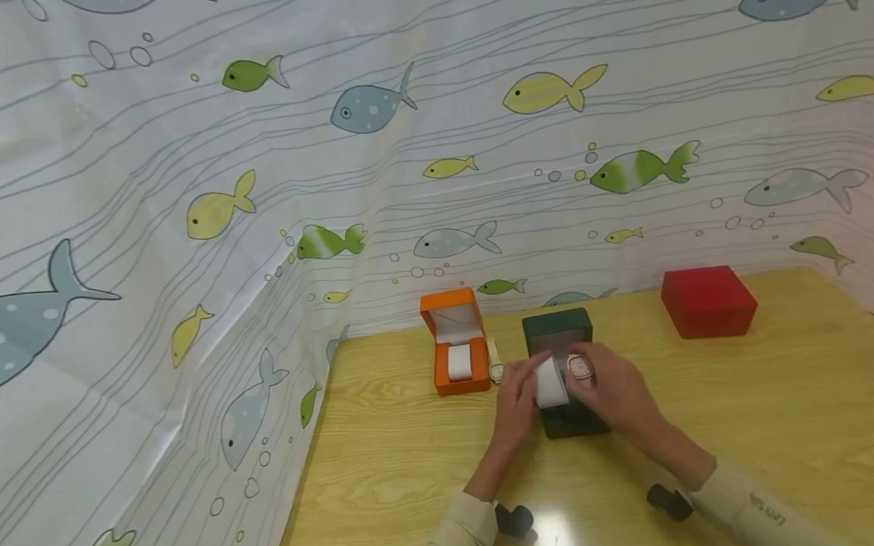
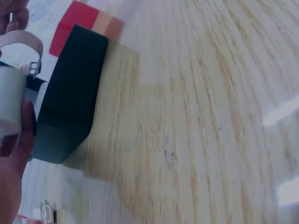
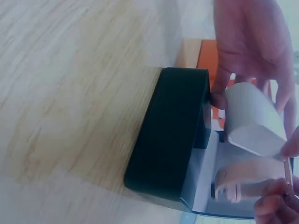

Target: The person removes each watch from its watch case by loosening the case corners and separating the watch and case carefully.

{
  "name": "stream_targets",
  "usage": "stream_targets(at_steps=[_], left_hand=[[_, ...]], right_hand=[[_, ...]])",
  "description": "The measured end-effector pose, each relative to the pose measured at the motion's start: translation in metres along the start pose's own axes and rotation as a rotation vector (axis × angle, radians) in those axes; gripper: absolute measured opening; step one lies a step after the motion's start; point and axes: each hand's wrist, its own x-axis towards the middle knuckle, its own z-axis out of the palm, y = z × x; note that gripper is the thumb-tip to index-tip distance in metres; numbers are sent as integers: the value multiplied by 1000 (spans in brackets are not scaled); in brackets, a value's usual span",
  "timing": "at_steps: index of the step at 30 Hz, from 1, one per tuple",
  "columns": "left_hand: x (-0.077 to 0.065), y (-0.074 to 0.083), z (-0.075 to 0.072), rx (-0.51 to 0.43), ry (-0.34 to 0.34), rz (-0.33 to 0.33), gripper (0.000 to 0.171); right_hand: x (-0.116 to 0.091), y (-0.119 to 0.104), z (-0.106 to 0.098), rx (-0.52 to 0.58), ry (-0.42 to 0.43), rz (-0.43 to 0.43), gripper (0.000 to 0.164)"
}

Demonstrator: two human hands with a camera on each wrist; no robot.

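My left hand grips a white watch cushion, thumb and fingers on either side of it, above an open dark green watch box. Right beside the cushion, my right hand pinches a watch by its case. Its pale pinkish strap curves down in a loop, with the buckle hanging at the end in the left wrist view. Strap and cushion are apart in the right wrist view. The box's lid stands raised at the back.
Left of the green box, an open orange watch box holds a white cushion. A gold-coloured watch lies next to it. A closed red box stands at the back right. Behind the wooden table hangs a fish-patterned sheet.
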Motion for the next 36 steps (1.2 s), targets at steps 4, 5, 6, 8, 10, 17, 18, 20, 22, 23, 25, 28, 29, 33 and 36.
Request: stream_targets(at_steps=[4,5,6,8,10,17,18,20,22,23,25,28,29,33,36], left_hand=[[2,-2,1,30,-18,39,35],[2,-2,1,28,-26,48,35],[2,-2,1,21,-36,52,35],[3,-3,1,3,-60,56,35],[3,-3,2,-24,-92,45,38],[1,-3,3,8,-180,23,76],[1,-3,3,19,-184,23,77],[1,-3,4,53,-181,42,78],[0,-3,5,108,-170,62,77],[0,-3,6,133,-163,69,77],[-1,-3,7,187,-151,69,78],[-1,-5,9,228,-150,42,77],[-1,-4,10,233,-157,28,77],[-1,-5,10,251,-196,9,74],[-1,-5,10,257,-217,-8,72]], right_hand=[[-1,2,-1,-23,-17,27,39],[-1,3,-1,-26,-25,37,39],[-2,4,-1,-22,-32,49,39],[-3,7,-1,-13,-33,64,40],[-4,10,0,-8,-21,67,40],[-8,18,-1,6,64,86,39],[-8,19,-1,4,69,92,39],[-9,20,-2,1,80,95,39],[-9,22,-2,-7,95,94,39],[-9,22,-2,-13,103,99,38],[-10,24,-2,-26,109,118,36],[-11,27,-3,-32,71,183,35],[-12,29,-3,-37,45,212,35],[-15,34,-4,-62,-74,318,38],[-17,39,-3,-74,-140,361,40]])
